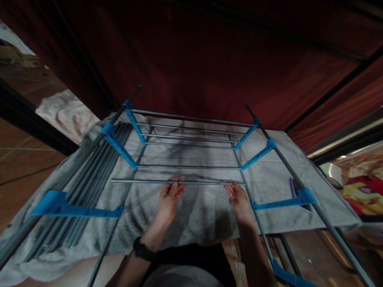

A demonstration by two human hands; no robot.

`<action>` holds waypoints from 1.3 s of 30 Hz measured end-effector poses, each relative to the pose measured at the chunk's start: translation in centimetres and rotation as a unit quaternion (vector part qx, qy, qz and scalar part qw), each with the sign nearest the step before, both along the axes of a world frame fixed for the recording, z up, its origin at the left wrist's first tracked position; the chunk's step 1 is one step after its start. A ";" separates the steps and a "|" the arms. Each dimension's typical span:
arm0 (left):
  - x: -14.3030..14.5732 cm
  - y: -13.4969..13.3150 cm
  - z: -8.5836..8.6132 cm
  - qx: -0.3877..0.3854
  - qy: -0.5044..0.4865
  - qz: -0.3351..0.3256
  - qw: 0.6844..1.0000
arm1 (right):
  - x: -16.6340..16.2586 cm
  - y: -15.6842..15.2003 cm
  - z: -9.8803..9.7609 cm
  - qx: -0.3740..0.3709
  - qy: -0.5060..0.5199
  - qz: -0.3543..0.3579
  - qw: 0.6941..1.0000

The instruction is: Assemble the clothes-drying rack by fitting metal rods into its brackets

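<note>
A thin grey metal tube lies crosswise in front of me, level and unattached at its left end. My left hand pinches it left of its middle. Close to its right end, my right hand has its fingers closed on the same tube. Around both hands stands a rack frame of grey poles with blue plastic brackets. Several crossbars span the brackets at the far side. The nearer left bracket and nearer right bracket have no bar between them.
Several loose grey tubes lie bundled on the left of the grey cloth. A phone-like flat object rests under the right bracket. Dark red fabric hangs behind. A colourful package is at far right.
</note>
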State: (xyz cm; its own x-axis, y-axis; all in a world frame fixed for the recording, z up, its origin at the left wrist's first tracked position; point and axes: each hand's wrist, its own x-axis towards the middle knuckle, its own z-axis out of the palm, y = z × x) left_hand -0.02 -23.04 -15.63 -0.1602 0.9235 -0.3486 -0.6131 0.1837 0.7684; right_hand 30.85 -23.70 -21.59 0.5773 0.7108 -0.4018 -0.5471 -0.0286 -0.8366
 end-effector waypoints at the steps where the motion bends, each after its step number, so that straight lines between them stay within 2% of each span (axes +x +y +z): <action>1: 0.5 -0.2 0.4 0.009 0.008 -0.002 1.000 | 0.1 -0.1 -0.1 0.005 -0.006 0.002 1.000; 7: 2.6 -1.2 3.8 0.059 0.048 -0.031 0.997 | 0.4 -0.7 0.2 0.006 0.010 0.012 1.000; 11: 3.9 -1.7 6.1 0.096 0.058 -0.044 0.993 | -1.8 -0.7 1.6 -0.007 0.058 0.032 0.998; 13: 4.2 -1.8 7.2 0.126 0.077 -0.044 0.988 | -3.7 -0.7 2.6 -0.003 0.084 0.072 0.994; 15: 4.1 -1.7 8.4 0.169 0.124 -0.036 0.977 | -5.7 -0.8 3.8 0.006 0.120 0.140 0.983; 19: 1.9 -0.7 11.5 0.279 0.262 -0.007 0.924 | -8.3 -1.8 5.9 0.027 0.148 0.324 0.934; 21: 0.1 0.0 13.1 0.323 0.321 0.013 0.890 | -8.6 -2.4 6.7 0.030 0.119 0.378 0.918; 23: -1.5 0.5 14.4 0.353 0.374 0.025 0.857 | -8.4 -2.7 7.2 0.031 0.091 0.384 0.918; 25: -2.5 0.8 14.9 0.368 0.423 0.023 0.828 | -7.9 -2.6 7.3 0.032 0.077 0.341 0.936; 28: -2.6 0.9 14.3 0.376 0.474 -0.019 0.796 | -6.6 -2.2 7.0 0.024 0.066 0.247 0.967; 31: -1.9 1.0 12.4 0.386 0.510 -0.094 0.763 | -5.0 -1.8 6.2 0.014 0.062 0.196 0.979; 35: -1.3 1.5 8.5 0.389 0.567 -0.136 0.714 | -3.2 -2.0 5.0 0.010 0.062 0.161 0.985; 39: -1.6 2.2 4.1 0.370 0.589 -0.153 0.702 | -2.8 -2.5 3.7 0.009 0.043 0.122 0.992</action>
State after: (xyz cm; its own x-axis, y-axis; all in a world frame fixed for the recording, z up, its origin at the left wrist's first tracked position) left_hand -1.58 -20.89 -11.52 0.3094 0.8364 0.4525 0.5089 -0.5476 0.6642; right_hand 28.06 -26.17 -17.91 0.3519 0.8326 -0.4278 -0.5943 -0.1544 -0.7893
